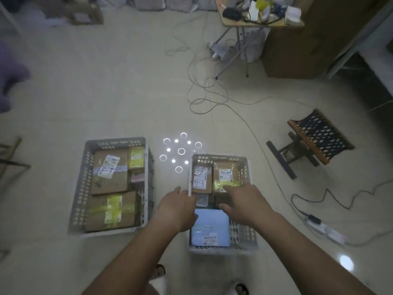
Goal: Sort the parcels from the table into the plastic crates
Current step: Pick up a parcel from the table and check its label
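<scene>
Two grey plastic crates stand on the floor. The left crate point(81, 188) holds several cardboard parcels, one marked "5-3" point(109, 171). The smaller right crate point(247, 167) holds a brown box marked "5-3" point(202, 177), a taped box with a white label point(225, 173) and a pale blue mailer point(210, 228). My left hand point(176, 207) grips the near left corner of the small "5-3" box. My right hand point(244, 201) rests with fingers spread on the near edge of the taped box. What lies under the hands is hidden.
Cables point(212, 99) trail over the tiled floor to a power strip point(323, 227) at the right. A small woven stool point(316, 139) stands right of the crates. A folding table point(261, 20) and a large cardboard box point(297, 50) are at the back right.
</scene>
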